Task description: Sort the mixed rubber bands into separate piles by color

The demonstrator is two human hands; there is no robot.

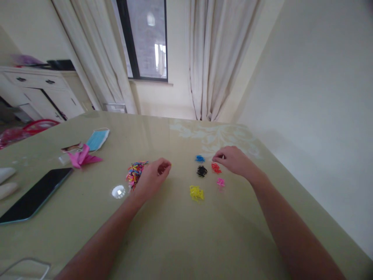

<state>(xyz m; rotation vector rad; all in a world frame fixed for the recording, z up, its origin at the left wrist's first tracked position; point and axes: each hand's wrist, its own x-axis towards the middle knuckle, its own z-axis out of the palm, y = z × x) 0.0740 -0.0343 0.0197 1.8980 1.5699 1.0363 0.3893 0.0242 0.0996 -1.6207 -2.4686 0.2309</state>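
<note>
A mixed pile of small coloured rubber bands point(135, 173) lies left of centre on the table, partly covered by my left hand point(153, 177). That hand's thumb and forefinger are pinched together, with a tiny yellowish speck at the tips, too small to name. My right hand point(232, 159) hovers just above and beside a red pile point(216, 168), fingertips closed in a pinch; anything in them is hidden. Around it are separate piles of the same bands: blue point(199, 158), black point(201, 171), pink point(220, 182) and, nearer me, yellow point(197, 193).
A shiny white round object point(118, 191) sits by the mixed pile. Farther left lie a black-screened phone or tablet point(35, 194), folded pink paper point(83, 156) and a blue face mask point(98, 139). A wall point(329, 116) borders the table's right side.
</note>
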